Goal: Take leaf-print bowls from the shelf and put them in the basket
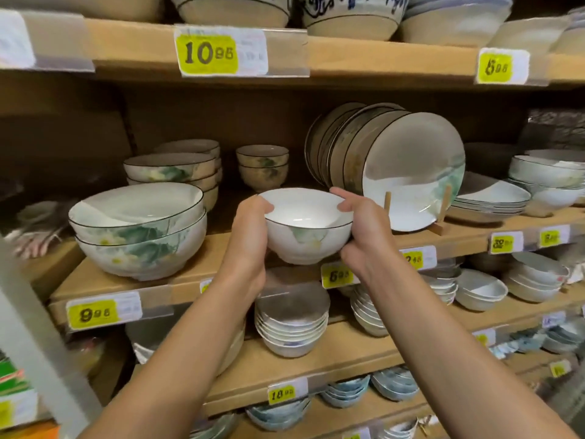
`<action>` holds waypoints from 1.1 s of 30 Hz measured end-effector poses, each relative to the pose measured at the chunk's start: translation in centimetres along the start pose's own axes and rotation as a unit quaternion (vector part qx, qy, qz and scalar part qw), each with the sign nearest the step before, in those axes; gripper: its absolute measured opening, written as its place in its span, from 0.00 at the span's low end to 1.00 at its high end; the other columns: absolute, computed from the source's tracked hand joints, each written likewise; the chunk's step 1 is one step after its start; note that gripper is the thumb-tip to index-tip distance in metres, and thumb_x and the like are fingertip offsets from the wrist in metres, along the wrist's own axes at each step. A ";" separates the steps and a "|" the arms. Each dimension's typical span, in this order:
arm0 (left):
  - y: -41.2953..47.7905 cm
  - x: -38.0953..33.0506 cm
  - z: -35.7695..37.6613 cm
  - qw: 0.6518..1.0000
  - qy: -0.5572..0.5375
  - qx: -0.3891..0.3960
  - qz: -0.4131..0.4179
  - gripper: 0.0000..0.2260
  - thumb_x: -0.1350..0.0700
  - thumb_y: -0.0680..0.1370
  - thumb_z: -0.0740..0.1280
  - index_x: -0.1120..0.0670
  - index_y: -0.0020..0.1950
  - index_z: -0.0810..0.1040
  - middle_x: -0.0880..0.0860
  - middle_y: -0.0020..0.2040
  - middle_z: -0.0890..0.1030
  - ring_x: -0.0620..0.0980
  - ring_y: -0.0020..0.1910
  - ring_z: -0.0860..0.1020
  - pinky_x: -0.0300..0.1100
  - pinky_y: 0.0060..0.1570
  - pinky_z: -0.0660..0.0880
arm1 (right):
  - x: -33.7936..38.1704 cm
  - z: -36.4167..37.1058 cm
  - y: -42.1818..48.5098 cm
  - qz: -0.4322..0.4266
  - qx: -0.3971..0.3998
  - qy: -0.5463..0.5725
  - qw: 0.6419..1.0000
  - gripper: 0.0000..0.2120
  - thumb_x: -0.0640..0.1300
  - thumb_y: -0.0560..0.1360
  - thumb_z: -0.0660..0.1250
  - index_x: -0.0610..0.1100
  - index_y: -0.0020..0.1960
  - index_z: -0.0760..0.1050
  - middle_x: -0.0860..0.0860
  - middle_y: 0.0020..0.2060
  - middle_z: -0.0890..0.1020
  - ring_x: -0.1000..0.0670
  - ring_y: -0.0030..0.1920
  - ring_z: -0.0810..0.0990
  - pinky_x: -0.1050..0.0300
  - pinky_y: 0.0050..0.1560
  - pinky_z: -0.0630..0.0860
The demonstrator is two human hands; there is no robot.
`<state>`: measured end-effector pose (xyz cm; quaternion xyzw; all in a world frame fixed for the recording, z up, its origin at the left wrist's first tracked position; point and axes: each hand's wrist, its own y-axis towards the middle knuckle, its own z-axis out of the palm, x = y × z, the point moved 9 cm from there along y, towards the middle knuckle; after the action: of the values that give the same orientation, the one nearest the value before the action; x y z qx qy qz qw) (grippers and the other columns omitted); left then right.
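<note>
Leaf-print bowl (308, 240) is held upright before the middle shelf (218, 258), gripped at its 9 o'clock rim by the left hand (250, 239) and at 3 o'clock by the right hand (368, 239), thumbs hooked over the rim.

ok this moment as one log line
object: leaf-print bowl | left hand: grips left rim | right hand: grips right rim | position: in front of shelf | basket: not in view

A white leaf-print bowl (308, 228), dark-rimmed and upright, is held in front of the wooden shelf (221, 258).
</note>
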<state>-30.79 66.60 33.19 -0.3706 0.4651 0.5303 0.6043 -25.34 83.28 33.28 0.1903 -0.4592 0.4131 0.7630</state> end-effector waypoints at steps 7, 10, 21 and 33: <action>1.5 0.1 0.0 0.996 -0.018 -0.062 0.067 0.28 0.48 0.67 0.64 0.50 0.68 0.70 0.53 0.59 0.80 0.52 0.59 0.79 0.51 0.61 0.76 | -1.0 3.1 4.5 0.020 0.041 -0.006 0.999 0.18 0.33 0.73 0.57 0.45 0.56 0.80 0.42 0.51 0.81 0.40 0.48 0.81 0.46 0.46 0.82; 1.8 0.6 -0.2 0.991 -0.014 -0.108 0.080 0.34 0.51 0.70 0.66 0.48 0.75 0.60 0.53 0.63 0.77 0.49 0.58 0.77 0.44 0.55 0.77 | -1.7 4.2 5.9 0.027 0.050 -0.029 0.998 0.18 0.35 0.73 0.58 0.47 0.56 0.79 0.43 0.50 0.81 0.41 0.49 0.81 0.41 0.53 0.81; 2.9 1.5 -0.2 0.981 0.007 -0.169 0.092 0.29 0.60 0.72 0.62 0.50 0.73 0.62 0.55 0.61 0.77 0.52 0.57 0.78 0.49 0.58 0.77 | -3.5 4.4 8.9 0.034 0.090 -0.042 0.994 0.13 0.35 0.71 0.59 0.50 0.46 0.77 0.46 0.42 0.82 0.44 0.45 0.82 0.48 0.48 0.81; 3.6 2.2 -0.6 0.990 0.001 -0.131 0.045 0.33 0.58 0.65 0.61 0.52 0.72 0.65 0.56 0.60 0.78 0.53 0.58 0.78 0.49 0.59 0.76 | -4.0 3.8 9.9 0.060 0.136 -0.079 0.986 0.10 0.35 0.71 0.61 0.48 0.45 0.75 0.44 0.43 0.82 0.43 0.48 0.82 0.46 0.53 0.79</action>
<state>-34.39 67.26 31.06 -0.4259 0.4088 0.6126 0.5256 -36.33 84.71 30.94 0.2967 -0.4680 0.5001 0.6654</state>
